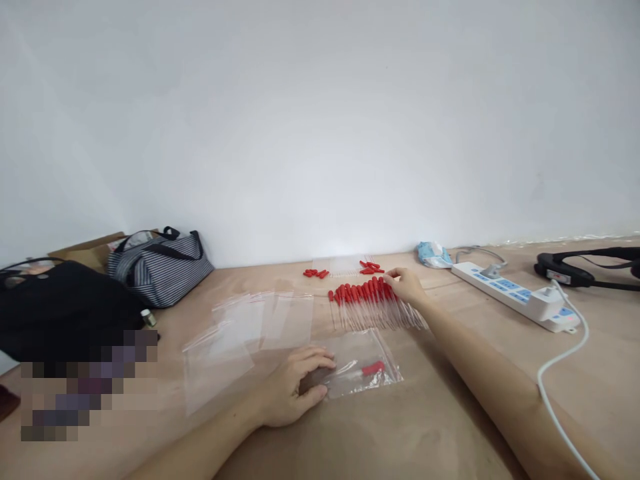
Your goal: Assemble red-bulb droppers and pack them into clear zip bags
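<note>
My left hand (300, 387) rests at the left edge of a clear zip bag (350, 383), its fingers and thumb apart. Inside that bag lies a dropper with a red bulb (373, 368). Farther back, my right hand (403, 283) has its fingertips at the right end of a row of glass droppers with red bulbs (363, 291); what is between the fingertips is too small to make out. Loose red bulbs lie behind the row in two small groups, one on the left (315, 273) and one on the right (371, 267). Flat clear bags (240, 327) overlap left of centre.
A striped bag (165, 267), a black bag (65, 307) and a small bottle (149, 318) stand at the left. On the right are a tissue pack (433, 255), a power strip (515, 295) with a white cable (555, 400), and a black headset (565, 269). A wall rises behind.
</note>
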Demonstrator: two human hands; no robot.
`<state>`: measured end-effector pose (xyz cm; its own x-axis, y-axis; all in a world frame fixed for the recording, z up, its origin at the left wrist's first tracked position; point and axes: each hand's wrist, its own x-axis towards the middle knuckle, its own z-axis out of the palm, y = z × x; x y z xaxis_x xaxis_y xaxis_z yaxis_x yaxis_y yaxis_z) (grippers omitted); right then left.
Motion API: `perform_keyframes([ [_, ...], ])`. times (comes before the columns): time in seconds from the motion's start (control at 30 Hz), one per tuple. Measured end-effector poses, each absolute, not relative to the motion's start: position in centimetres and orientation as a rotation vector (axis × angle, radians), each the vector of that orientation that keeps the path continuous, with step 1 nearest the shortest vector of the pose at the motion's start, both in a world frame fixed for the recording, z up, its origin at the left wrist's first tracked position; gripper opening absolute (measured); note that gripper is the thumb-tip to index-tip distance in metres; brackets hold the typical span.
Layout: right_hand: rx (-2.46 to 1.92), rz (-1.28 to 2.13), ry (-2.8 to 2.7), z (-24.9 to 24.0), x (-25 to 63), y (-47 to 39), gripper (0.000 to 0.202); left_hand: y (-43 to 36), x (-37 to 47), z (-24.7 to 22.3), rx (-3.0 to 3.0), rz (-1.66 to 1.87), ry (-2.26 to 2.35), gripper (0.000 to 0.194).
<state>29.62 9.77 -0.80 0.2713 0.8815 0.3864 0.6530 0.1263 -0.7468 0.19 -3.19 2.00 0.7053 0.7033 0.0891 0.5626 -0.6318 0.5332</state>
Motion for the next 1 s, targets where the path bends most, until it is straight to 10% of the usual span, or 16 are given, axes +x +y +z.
perform_keyframes([
  [0.4, -1.204, 0.644, -1.056, -0.1, 30.8, 2.2, 0.040, -2.9, -0.1, 1.4, 2.494, 0.305, 0.983, 0.040],
  [1.0, -1.038, 1.198, -0.796, -3.0, 27.6, -1.7, 0.025, -3.0, -0.2, 1.2, 2.472, 0.324, 1.047, 0.050],
])
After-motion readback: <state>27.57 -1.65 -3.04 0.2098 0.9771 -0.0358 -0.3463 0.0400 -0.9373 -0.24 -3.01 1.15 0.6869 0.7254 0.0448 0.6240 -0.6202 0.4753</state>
